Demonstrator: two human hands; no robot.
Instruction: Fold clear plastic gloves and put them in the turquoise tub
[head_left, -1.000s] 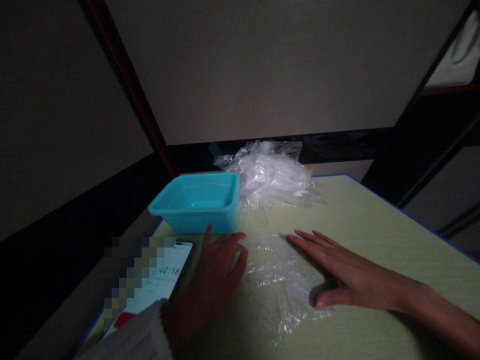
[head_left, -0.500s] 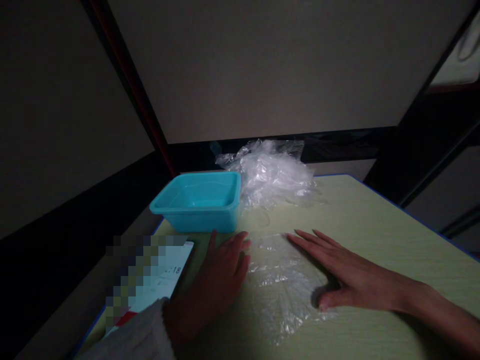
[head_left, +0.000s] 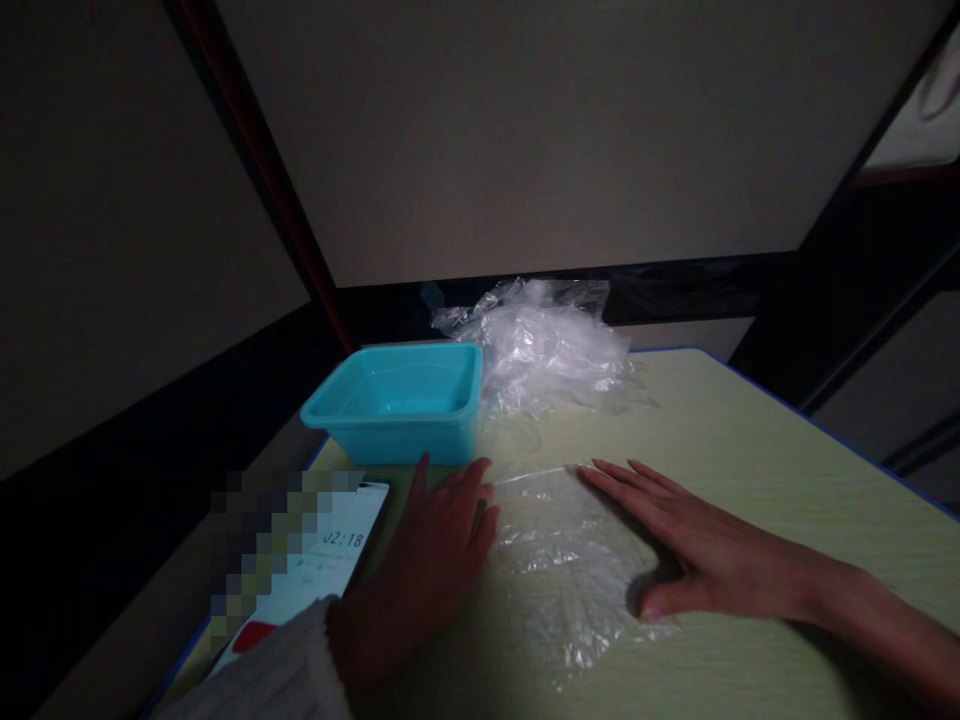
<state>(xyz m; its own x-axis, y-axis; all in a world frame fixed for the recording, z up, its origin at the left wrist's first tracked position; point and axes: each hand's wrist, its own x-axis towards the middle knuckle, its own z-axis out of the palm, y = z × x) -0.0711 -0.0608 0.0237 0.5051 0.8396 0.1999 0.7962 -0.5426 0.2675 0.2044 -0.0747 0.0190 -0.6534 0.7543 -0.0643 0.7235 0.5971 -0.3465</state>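
Head view: behind everything stands a plain grey-beige wall panel [head_left: 510,150], with a dark red vertical strip [head_left: 279,215] to its left and black bands below; the room is dim. Against it sits a pale yellow-green desk [head_left: 795,520] with faint wood grain and a blue edge. Towards its far side lies a heap of crumpled clear plastic [head_left: 536,345], and just beside that, on the left, stands an upright turquoise rectangular plastic basin [head_left: 401,442].

Nearest the person, a flat sheet of thin, wrinkled clear plastic [head_left: 559,560] lies on the desk between the two hands. The right grip [head_left: 686,545] is at the sheet's right border, its long fingers extended close together over the upper corner and its thumb spread well apart, near the lower border. The left grip [head_left: 442,540] is at the left border, fingers bent and apart from the thumb; whether it touches the sheet, I cannot tell. A light grey sleeve [head_left: 289,665] covers the left forearm, partly hiding a lit phone [head_left: 319,565] reading 02:18.
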